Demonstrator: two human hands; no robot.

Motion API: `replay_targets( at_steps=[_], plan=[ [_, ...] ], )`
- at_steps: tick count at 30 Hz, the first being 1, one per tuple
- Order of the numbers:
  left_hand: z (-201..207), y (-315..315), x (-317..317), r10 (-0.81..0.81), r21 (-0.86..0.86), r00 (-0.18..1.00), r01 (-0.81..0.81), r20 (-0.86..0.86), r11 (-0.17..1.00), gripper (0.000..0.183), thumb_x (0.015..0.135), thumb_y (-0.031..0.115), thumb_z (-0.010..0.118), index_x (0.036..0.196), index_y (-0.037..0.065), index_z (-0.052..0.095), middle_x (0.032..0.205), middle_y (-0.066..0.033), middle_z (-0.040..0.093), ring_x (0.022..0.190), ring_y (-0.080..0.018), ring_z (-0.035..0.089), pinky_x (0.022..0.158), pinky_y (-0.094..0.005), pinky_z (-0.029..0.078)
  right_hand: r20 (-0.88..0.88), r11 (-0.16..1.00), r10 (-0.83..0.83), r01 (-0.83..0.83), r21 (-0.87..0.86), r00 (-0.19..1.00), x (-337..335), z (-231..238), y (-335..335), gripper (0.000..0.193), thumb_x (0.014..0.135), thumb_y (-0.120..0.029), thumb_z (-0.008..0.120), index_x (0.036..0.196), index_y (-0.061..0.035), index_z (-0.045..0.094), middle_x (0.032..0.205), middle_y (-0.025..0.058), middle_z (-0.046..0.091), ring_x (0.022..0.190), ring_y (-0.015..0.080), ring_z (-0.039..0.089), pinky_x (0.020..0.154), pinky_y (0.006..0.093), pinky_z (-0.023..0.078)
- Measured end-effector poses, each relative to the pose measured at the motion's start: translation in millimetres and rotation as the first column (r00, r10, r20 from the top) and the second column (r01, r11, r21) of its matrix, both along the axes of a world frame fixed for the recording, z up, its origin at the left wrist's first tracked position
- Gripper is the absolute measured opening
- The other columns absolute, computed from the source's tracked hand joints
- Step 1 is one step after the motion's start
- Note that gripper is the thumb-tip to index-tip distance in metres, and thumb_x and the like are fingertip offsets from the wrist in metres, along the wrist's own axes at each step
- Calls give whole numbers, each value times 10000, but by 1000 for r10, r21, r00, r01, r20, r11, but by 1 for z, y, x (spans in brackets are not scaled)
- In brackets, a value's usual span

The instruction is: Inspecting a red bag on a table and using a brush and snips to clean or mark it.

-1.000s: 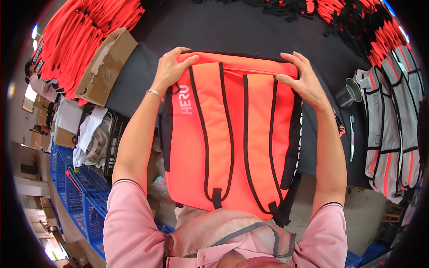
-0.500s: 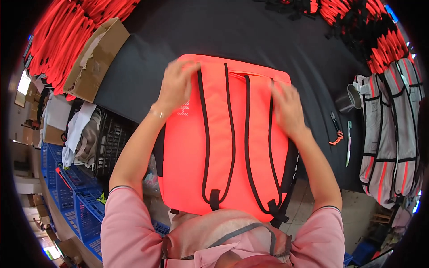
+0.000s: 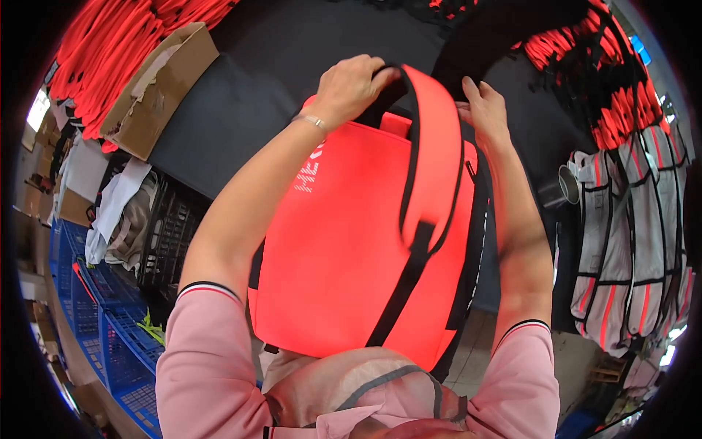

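A bright orange backpack (image 3: 344, 241) with black trim and black straps is lifted off the black table (image 3: 241, 95) and tilted up toward me. My left hand (image 3: 351, 84) grips its top edge by the black handle. My right hand (image 3: 484, 110) holds the top right corner, fingers partly spread along the edge. One orange shoulder strap (image 3: 431, 146) arches up between my hands and runs down into a black webbing strap (image 3: 406, 282).
A torn cardboard box (image 3: 157, 88) sits at the table's left, with a pile of orange items (image 3: 110, 44) behind it. Black crate (image 3: 164, 234) and blue crates (image 3: 110, 329) stand at lower left. Grey and orange bags (image 3: 636, 234) hang at right, near a metal cup (image 3: 567, 183).
The backpack lay flat with both hands pressed on its straps. Now both hands have gone to its top and raised it, so it tilts up toward me.
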State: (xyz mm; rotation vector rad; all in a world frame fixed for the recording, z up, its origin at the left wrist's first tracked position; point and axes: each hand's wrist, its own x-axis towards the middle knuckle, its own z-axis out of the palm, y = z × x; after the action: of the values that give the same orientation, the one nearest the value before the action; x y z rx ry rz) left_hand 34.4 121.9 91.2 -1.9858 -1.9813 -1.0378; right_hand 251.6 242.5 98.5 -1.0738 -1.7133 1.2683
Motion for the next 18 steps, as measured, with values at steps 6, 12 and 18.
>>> replay_targets(
  at_steps=[6, 12, 18],
  plan=[
    [-73, 65, -25, 415, -111, 829, -404, 374, 908, 470, 902, 493, 602, 1159, 105, 671, 1173, -183, 644, 1133, -352, 596, 937, -453, 488, 457, 871, -127, -122, 477, 880, -26, -103, 51, 428, 864, -288, 682, 1150, 26, 628, 1083, 183, 681, 945, 278, 668, 895, 361, 514],
    [-113, 45, -60, 427, -39, 878, -430, 217, 902, 414, 893, 354, 664, 1209, 88, 646, 1073, -143, 688, 1016, -305, 654, 891, -404, 506, 416, 618, -303, -156, 771, 857, -63, -128, -3, 218, 915, -194, 557, 852, -74, 728, 901, 47, 671, 1067, 232, 577, 845, 361, 545],
    [-130, 47, -72, 363, -2, 877, -382, 314, 924, 274, 929, 269, 616, 1122, 90, 690, 1004, -121, 697, 932, -247, 680, 843, -348, 522, 69, 733, -85, 16, 680, 994, -4, -91, -33, 123, 894, -114, 618, 968, -53, 693, 1038, 110, 645, 1001, 285, 623, 871, 397, 521]
  ],
)
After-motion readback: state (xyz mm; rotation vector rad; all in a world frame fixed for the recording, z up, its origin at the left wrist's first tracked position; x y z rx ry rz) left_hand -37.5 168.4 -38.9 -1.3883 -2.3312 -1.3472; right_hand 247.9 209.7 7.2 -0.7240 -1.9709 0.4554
